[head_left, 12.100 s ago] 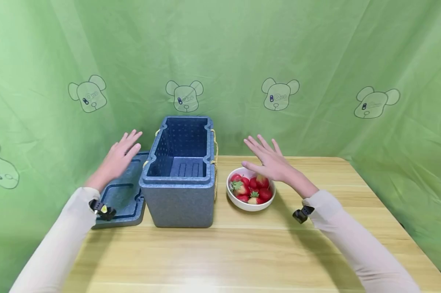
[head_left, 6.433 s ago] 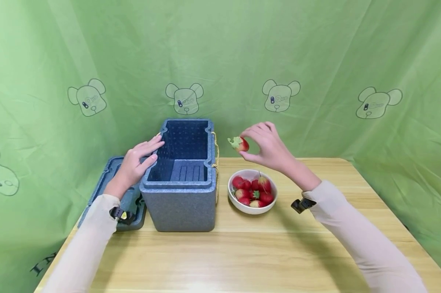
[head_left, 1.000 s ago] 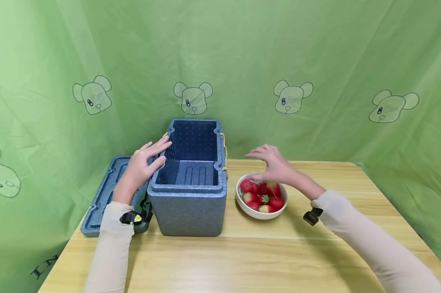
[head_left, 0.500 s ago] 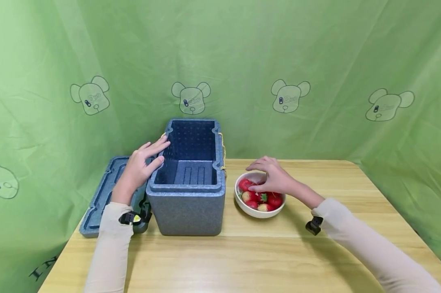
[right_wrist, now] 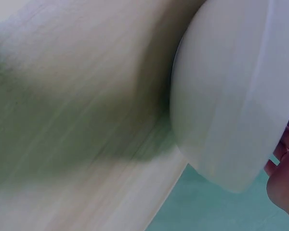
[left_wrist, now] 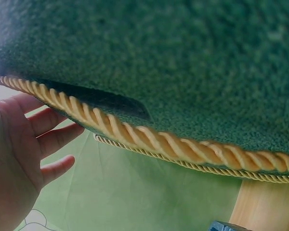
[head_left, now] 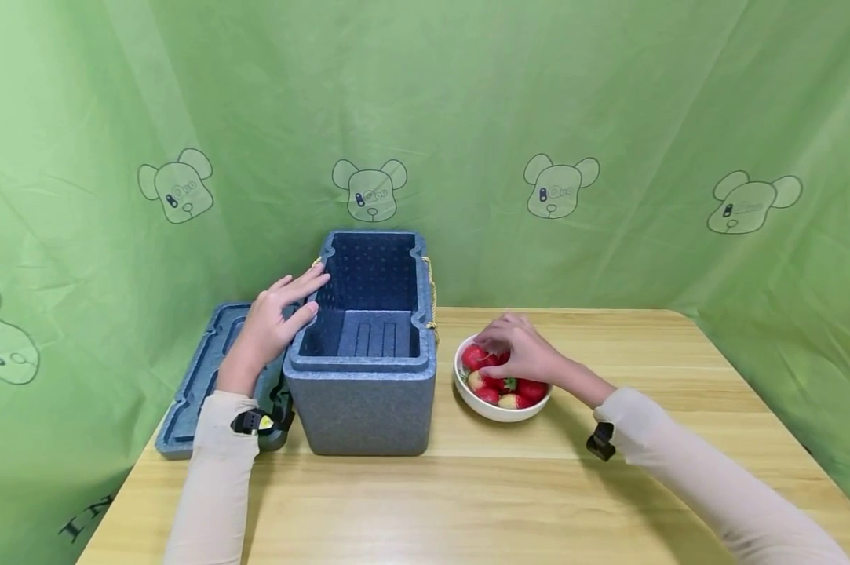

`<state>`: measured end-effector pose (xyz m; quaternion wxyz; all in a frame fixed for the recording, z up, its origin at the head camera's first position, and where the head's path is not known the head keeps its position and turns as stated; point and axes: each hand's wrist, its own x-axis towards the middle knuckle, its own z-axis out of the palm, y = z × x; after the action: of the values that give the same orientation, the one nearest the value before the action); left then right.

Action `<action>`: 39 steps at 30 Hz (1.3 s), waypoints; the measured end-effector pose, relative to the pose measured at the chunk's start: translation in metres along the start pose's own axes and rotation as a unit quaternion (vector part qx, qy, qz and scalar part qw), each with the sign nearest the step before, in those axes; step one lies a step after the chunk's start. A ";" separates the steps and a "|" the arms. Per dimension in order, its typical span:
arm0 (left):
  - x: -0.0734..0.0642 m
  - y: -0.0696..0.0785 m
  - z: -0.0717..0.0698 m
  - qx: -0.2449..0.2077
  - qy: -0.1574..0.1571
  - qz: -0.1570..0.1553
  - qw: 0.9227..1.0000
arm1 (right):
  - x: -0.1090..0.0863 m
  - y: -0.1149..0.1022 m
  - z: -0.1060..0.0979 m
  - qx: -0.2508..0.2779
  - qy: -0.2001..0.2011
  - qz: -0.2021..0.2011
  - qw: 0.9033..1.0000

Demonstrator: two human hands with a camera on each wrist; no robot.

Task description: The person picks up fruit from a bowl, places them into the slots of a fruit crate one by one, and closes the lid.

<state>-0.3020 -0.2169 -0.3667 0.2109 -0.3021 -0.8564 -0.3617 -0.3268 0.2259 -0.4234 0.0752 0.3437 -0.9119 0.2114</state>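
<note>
Fingers of the right hand curve down into the white bowl, the hand covering roughly its twelve-to-two o'clock part as seen from the head, with twelve farthest from the person. The thumb sits nearer the bowl's middle, and red fruit shows in the gap between thumb and fingers. Whether those fingertips have closed on a piece I cannot tell; in the right wrist view the bowl's wall hides them. To do this pick well, I would settle thumb and fingertips on opposite sides of one piece, pinch only as firmly as it needs, and raise it straight up, so that the fruit packed against it, from six round to ten o'clock, stays put and the rim is not caught.

At the bowl's nine o'clock stands the blue box, open at the top, a yellow rope along its three o'clock side. A lifted piece should clear that edge and the rope before it is lowered. The left hand is relaxed and grasps nothing, its fingers lying over the box's nine-to-ten o'clock rim; a light touch there should steady it. Farther out, at the box's eight o'clock, lies the lid, partly behind the left arm.
</note>
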 end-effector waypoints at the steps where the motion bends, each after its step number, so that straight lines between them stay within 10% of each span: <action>1: 0.000 0.000 0.000 0.000 0.000 0.001 1.000 | 0.000 0.000 0.001 0.000 -0.001 0.003 1.000; 39: 0.000 0.002 0.000 0.005 0.000 -0.005 1.000 | 0.003 0.003 0.013 -0.021 0.011 -0.006 1.000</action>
<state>-0.3008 -0.2162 -0.3659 0.2107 -0.2971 -0.8596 -0.3583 -0.3308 0.2209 -0.4352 0.0939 0.3449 -0.9132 0.1957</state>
